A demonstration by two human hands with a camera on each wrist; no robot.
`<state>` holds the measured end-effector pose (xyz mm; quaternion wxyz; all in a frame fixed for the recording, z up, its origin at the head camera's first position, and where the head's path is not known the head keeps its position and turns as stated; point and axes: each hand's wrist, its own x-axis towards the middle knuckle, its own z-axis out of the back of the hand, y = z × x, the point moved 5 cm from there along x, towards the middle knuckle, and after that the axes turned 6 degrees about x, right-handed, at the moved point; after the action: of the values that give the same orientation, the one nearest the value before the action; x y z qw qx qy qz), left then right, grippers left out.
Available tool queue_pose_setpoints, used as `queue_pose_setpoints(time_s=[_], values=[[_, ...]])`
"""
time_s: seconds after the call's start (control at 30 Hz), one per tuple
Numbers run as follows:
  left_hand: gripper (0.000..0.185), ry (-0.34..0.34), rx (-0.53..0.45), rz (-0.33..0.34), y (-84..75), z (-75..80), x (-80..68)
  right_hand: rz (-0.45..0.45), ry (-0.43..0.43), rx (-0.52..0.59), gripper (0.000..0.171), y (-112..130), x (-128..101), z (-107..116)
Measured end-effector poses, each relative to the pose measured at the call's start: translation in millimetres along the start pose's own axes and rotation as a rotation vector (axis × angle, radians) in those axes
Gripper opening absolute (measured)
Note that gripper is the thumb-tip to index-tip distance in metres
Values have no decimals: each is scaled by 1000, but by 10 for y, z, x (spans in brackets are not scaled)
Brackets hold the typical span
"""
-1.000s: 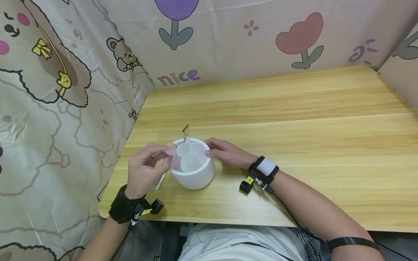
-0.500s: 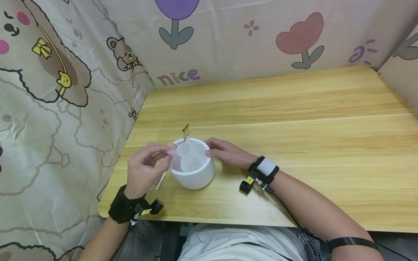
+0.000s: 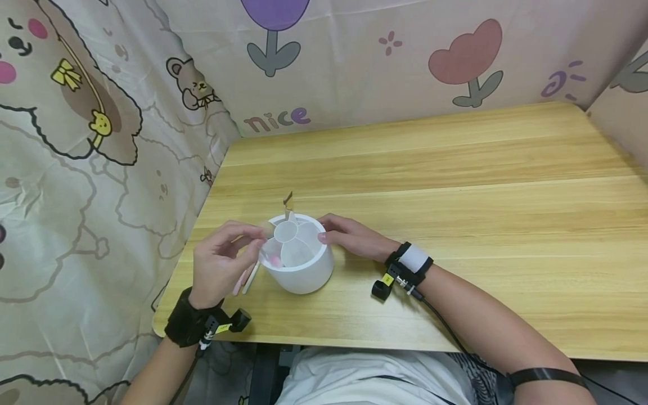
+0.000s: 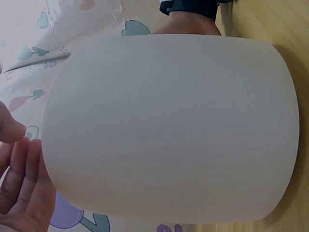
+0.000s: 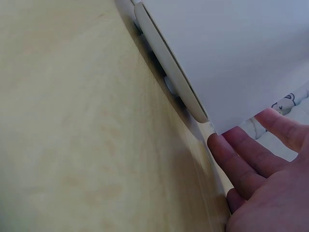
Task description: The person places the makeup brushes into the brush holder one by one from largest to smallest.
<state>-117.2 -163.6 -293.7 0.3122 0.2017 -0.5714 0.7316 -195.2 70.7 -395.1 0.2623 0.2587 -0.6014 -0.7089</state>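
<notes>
A white round organizer (image 3: 298,275) with fan-shaped compartments around a central ring stands on the table. My right hand (image 3: 349,235) holds its right side, thumb at the rim and fingers along the wall; in the right wrist view its fingertips touch the wall. My left hand (image 3: 225,256) is at the left rim, thumb and index tips close together. A small beige piece (image 3: 267,228) shows right beyond those fingertips; I cannot tell whether they pinch it. Something pink (image 3: 275,260) lies in the front left compartment. In the left wrist view the organizer's wall (image 4: 169,130) fills the middle.
A gold strip (image 3: 288,201) sticks up at the organizer's back. Left of it, a white stick (image 3: 250,278) and a pink stick (image 3: 240,286) lie on the wooden table (image 3: 455,185). Printed curtains (image 3: 354,73) border the table at the back and left.
My left hand has shifted slightly left and outward. The pink seen at its fingertips earlier no longer shows there, and a beige piece shows instead. The right hand and organizer have stayed put.
</notes>
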Motion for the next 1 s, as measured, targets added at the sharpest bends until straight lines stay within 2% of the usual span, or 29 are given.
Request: queue_pose_setpoints(time_s=[0.27, 0.6, 0.87, 1.0], values=[[24, -37, 36, 32, 19, 51, -12, 3, -2, 5, 43, 1, -4, 1], [19, -100, 167, 100, 85, 141, -66, -7, 1, 10, 43, 11, -11, -6], [15, -141, 222, 141, 120, 227, -128, -15, -5, -5, 43, -5, 3, -3], [14, -160, 255, 191, 153, 269, -179, -15, -8, -12, 45, -13, 1, 0]])
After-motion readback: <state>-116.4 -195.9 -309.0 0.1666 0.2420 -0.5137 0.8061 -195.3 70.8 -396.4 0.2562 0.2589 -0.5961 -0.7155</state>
